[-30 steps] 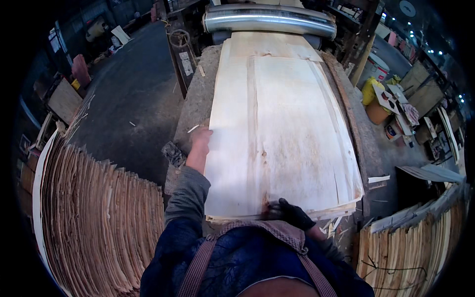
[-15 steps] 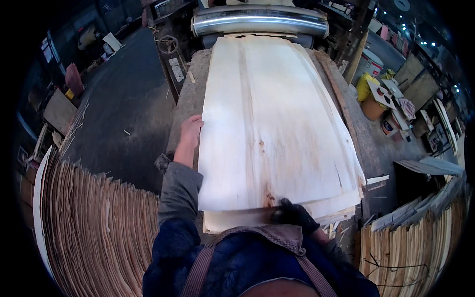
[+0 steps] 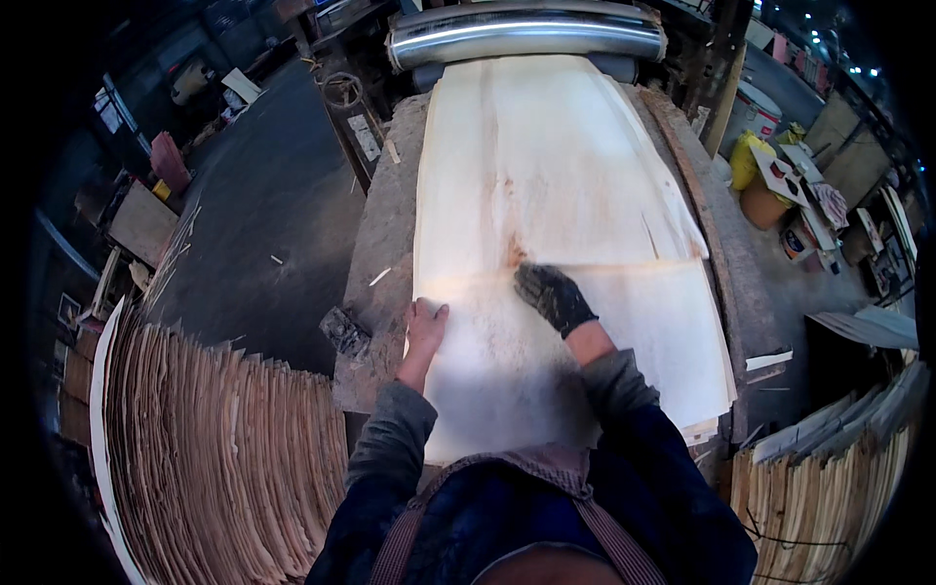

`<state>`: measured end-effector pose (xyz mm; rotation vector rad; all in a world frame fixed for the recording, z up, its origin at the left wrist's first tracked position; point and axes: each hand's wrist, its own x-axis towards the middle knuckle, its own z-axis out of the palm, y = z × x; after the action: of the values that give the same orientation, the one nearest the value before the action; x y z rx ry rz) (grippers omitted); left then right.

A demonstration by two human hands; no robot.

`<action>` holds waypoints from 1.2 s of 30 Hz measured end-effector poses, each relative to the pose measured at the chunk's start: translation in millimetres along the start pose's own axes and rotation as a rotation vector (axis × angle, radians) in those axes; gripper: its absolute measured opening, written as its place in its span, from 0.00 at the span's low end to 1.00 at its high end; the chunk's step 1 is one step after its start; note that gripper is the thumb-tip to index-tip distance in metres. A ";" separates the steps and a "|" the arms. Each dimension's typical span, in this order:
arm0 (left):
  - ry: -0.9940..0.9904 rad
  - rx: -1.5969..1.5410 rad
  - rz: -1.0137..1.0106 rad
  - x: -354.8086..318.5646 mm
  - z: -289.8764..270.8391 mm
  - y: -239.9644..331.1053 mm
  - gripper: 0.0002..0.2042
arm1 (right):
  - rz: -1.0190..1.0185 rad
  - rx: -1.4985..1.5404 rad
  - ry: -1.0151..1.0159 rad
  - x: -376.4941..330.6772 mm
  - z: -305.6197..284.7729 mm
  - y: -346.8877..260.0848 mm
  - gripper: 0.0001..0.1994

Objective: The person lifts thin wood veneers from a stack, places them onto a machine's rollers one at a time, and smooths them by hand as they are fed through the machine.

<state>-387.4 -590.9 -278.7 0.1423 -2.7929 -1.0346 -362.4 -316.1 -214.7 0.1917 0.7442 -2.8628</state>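
A thin pale wood veneer sheet (image 3: 556, 156), streaked brown, runs from the metal roller (image 3: 526, 39) toward me over a stack of like sheets (image 3: 643, 341). My right hand (image 3: 554, 297), in a dark glove, lies on the veneer at the near edge of that upper sheet, by a brown knot mark. Its fingers are stretched forward, nearly flat. My bare left hand (image 3: 426, 330) rests at the stack's left edge, just nearer than the upper sheet's corner, with thumb and fingers apart. Where the sheet's far end meets the rollers is partly hidden.
Upright bundled veneers (image 3: 214, 458) stand on my left, and another bundle (image 3: 829, 478) on my right. A dark block (image 3: 344, 331) sits on the worktable's left side (image 3: 385, 234). Buckets, a yellow bag (image 3: 751, 159) and boards crowd the right floor.
The upper sheet has slid away toward the roller, baring more of the sheet beneath. My right hand has moved forward with its near edge; my left hand now sits nearer me along the side.
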 end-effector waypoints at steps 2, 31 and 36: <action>-0.045 -0.029 -0.015 1.4 -8.6 16.3 0.28 | -0.091 0.042 0.090 6.6 -1.8 -6.2 0.13; -0.208 -0.890 -0.305 36.4 -70.7 40.6 0.13 | 0.331 -0.431 0.390 -293.5 -42.9 75.2 0.20; -0.202 0.182 -0.061 25.8 -46.3 30.9 0.14 | 0.287 -0.370 0.402 -300.1 -30.9 70.7 0.20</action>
<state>-405.3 -600.8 -220.9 0.1542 -3.0827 -0.8489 -52.7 -320.1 -224.2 0.7642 1.1901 -2.3869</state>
